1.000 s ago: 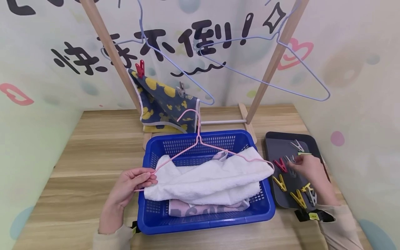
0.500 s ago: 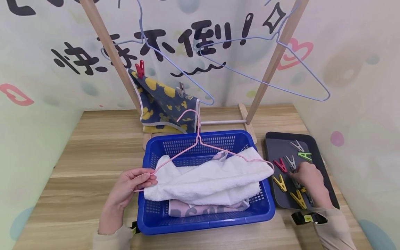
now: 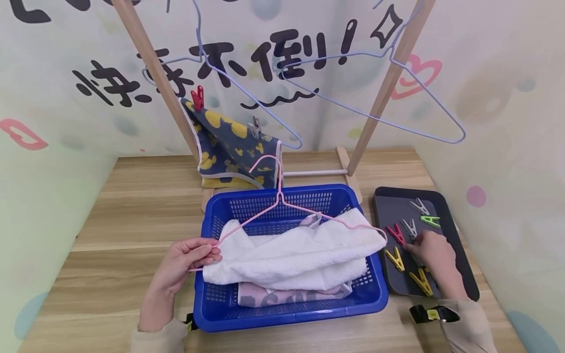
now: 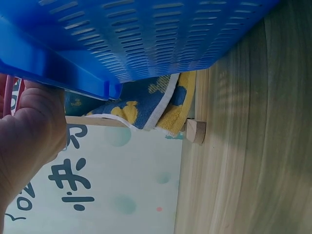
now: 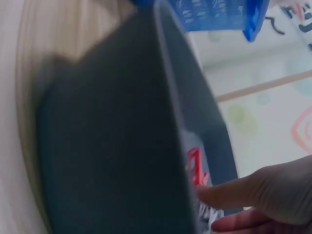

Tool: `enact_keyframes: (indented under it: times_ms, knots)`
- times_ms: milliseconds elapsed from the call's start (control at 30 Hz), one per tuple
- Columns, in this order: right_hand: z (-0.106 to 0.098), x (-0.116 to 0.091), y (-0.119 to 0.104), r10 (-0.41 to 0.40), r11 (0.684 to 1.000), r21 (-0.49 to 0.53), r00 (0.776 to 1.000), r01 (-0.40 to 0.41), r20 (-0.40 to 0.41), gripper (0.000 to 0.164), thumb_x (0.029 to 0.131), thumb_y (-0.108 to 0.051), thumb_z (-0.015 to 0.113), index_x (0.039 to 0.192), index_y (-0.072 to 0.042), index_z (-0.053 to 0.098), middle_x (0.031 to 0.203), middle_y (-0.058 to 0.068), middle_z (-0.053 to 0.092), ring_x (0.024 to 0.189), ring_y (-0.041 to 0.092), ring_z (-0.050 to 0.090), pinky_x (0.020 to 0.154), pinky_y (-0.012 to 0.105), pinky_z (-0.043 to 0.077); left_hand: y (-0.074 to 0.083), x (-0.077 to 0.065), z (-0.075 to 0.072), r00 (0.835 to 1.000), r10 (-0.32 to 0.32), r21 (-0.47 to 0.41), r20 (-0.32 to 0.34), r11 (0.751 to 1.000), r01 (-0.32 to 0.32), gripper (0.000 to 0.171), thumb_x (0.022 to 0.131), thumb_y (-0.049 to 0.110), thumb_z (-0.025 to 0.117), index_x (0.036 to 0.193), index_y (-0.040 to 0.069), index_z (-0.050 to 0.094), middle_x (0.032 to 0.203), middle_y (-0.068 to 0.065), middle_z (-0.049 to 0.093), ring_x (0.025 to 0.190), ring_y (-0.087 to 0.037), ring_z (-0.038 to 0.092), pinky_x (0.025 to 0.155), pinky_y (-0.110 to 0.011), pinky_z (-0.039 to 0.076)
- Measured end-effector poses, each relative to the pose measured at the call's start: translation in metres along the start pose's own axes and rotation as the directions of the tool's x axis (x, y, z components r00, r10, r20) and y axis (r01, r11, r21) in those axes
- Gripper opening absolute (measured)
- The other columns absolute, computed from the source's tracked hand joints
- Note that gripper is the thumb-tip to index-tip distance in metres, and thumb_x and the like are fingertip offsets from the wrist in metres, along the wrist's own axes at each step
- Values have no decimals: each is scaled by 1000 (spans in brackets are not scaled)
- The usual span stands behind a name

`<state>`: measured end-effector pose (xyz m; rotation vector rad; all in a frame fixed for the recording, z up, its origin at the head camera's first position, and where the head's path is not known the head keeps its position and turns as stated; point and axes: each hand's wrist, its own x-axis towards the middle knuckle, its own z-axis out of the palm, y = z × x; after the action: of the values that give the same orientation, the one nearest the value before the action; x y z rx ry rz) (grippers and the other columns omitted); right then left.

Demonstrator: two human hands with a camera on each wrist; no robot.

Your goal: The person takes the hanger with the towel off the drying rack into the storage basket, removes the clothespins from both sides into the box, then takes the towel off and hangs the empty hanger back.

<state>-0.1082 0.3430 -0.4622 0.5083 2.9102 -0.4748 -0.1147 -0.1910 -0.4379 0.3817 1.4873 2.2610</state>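
A pink wire hanger [image 3: 280, 196] lies over a blue plastic basket [image 3: 291, 318], with a white towel [image 3: 300, 255] draped on its lower bar. My left hand [image 3: 192, 257] grips the hanger's left end between thumb and fingers. In the left wrist view, the left hand [image 4: 29, 131] is beside the basket's rim. My right hand [image 3: 436, 255] reaches down into a dark tray [image 3: 446, 211] of clothespins, its fingertips by a grey clothespin [image 3: 410, 228] and a red clothespin [image 3: 396, 234]. The right wrist view shows thumb and forefinger apart; whether they hold a clothespin is hidden.
A pinkish cloth [image 3: 291, 295] lies under the towel. Behind the basket stands a wooden rack [image 3: 379, 98] with blue hangers [image 3: 335, 100]. A blue-and-yellow towel [image 3: 234, 147] is clipped by a red clothespin [image 3: 198, 98] and a grey one. Yellow clothespins [image 3: 421, 282] lie in the tray.
My right hand has moved slightly down and back in the tray, uncovering the green clothespin. The left hand, hanger and white towel stay put.
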Motion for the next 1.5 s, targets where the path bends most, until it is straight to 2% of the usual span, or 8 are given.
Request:
enact_keyframes:
  times_ms: [167,367,733,900,1000,1100,1300,1500]
  knots:
    - [-2,-16,-19,-165,974,107,952,198,-257,26,81,-11,72,95,9,63,78,22,64,63,29,59,52,36,50,-1,0,-1,1000,3,3,2,1000,-3,33,96,-7,44,100,10,72,88,-5,72,82,-11,69,72,-21,55]
    - [-9,-36,-46,-380,832,278,859,480,-343,15,80,2,71,95,3,68,81,14,68,66,16,61,57,13,49,-1,-1,-1,1000,-2,4,-12,1000,2,35,96,-7,43,100,11,72,87,-5,72,81,-11,69,72,-20,55]
    - [-8,-44,-54,-392,711,546,894,444,-217,14,86,4,63,100,7,66,86,7,66,68,6,59,61,16,54,3,-1,1,1000,28,-5,-12,1000,-28,35,96,-7,42,100,11,73,86,-4,72,80,-10,69,70,-19,55]
    - [-7,-44,-52,-456,570,636,844,521,-283,14,84,14,59,95,8,64,86,-11,63,71,3,58,63,14,53,6,-2,2,998,63,-34,-9,997,-64,34,96,-7,42,101,8,72,89,-5,72,81,-12,69,71,-21,55]
    - [-6,-43,-53,-531,434,664,769,608,-357,23,77,24,58,95,9,64,97,-10,63,82,5,56,68,12,50,7,-2,3,996,83,-45,-19,995,-84,34,96,-8,42,101,8,72,91,-5,72,82,-13,70,72,-21,55]
    - [-6,-42,-56,-584,378,633,705,675,-403,29,72,26,62,95,8,65,108,-6,61,97,8,53,78,11,47,9,-2,4,994,101,-55,-27,993,-103,36,96,-9,40,101,7,72,90,-6,72,82,-14,70,72,-21,55]
    - [-9,-42,-67,-558,385,604,697,698,-450,27,71,23,67,95,11,66,109,-8,62,105,10,50,91,14,40,15,-1,8,990,132,-60,-41,989,-134,35,96,-9,40,101,6,72,89,-6,72,82,-13,70,71,-20,55]
    - [-9,-44,-82,-563,143,732,663,666,-494,30,76,23,62,101,9,66,106,1,65,98,12,56,87,17,48,24,1,12,979,197,-60,-53,978,-200,34,96,-10,40,101,3,71,88,-8,72,81,-14,70,71,-20,55]
